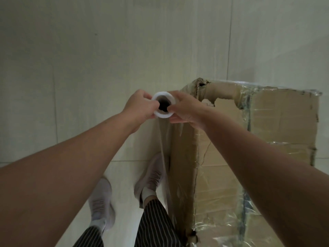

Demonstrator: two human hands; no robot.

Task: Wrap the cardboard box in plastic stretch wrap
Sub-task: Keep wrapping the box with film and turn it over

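Note:
A tall cardboard box (277,122) stands on the floor at the right, with bands of clear stretch wrap across its top and sides. I hold the white roll of stretch wrap (162,114) upright, seen end-on, just left of the box's near corner. My left hand (138,106) grips the roll from the left and my right hand (185,111) grips it from the right, thumbs at the core's opening. A sheet of clear film (166,148) hangs down from the roll along the box's left side.
Pale tiled floor (71,68) spreads to the left and beyond the box. My feet in light shoes (151,175) and striped trousers (156,223) stand close to the box's left side.

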